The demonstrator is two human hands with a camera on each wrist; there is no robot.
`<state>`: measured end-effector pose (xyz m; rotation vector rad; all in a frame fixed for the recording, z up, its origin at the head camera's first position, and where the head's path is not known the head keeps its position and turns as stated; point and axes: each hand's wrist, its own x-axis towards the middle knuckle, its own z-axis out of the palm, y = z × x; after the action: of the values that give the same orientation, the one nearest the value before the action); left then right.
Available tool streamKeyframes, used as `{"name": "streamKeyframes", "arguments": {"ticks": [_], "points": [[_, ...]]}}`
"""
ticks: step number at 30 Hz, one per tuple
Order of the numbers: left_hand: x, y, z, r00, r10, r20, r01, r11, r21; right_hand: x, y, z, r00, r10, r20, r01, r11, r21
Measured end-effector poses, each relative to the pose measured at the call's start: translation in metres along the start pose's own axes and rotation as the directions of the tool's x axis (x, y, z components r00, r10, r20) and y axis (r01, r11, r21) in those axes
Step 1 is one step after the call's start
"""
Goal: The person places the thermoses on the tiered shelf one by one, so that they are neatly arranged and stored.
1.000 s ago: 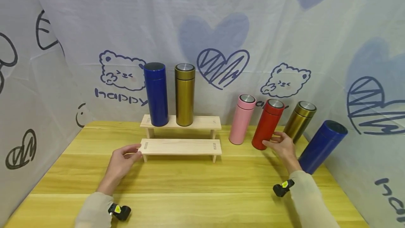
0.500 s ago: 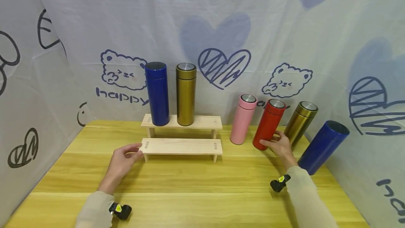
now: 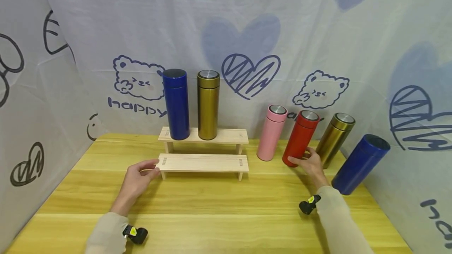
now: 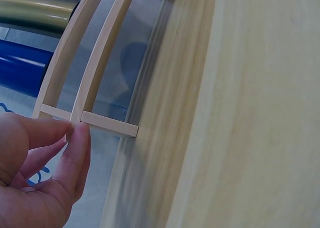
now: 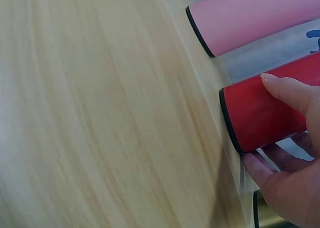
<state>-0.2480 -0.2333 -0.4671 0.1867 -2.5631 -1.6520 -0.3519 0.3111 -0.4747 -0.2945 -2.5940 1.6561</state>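
Observation:
A red thermos bottle (image 3: 299, 140) with a silver-topped lid stands on the table at the right. My right hand (image 3: 311, 164) grips it low down, thumb across the front and fingers on its far right side, as the right wrist view shows close to the black base ring. At the left, my left hand (image 3: 137, 179) pinches the left end of the lower step of a pale wooden two-step stand (image 3: 203, 163). In the left wrist view, thumb and fingertips meet on that board's corner (image 4: 76, 119). On the upper step stand a blue bottle (image 3: 176, 107) and a gold bottle (image 3: 208, 107).
A pink bottle (image 3: 271, 134) stands left of the red one. Another gold bottle (image 3: 335, 138) is close behind my right hand, and a blue bottle (image 3: 361, 164) stands by the right table edge. A printed cloth (image 3: 243, 19) hangs behind the wooden table (image 3: 212, 207).
My right hand has shifted slightly left and lower around the red bottle, its wrist moving left too. The bottle stays in place. My left hand keeps its pinch on the stand.

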Motion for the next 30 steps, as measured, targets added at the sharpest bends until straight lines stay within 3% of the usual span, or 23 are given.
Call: {"name": "streamKeyframes", "arguments": {"ticks": [16,30], "points": [[0.002,0.002,0.001,1.0,0.006,0.001,-0.006,1.0,0.003,-0.003,-0.005,0.007,0.995,-0.006,-0.096,0.015,0.995,0.096],[0.002,-0.002,0.001,1.0,0.018,-0.006,-0.018,1.0,-0.023,-0.004,-0.002,0.012,0.992,-0.027,-0.124,0.039,0.995,0.09]]}}
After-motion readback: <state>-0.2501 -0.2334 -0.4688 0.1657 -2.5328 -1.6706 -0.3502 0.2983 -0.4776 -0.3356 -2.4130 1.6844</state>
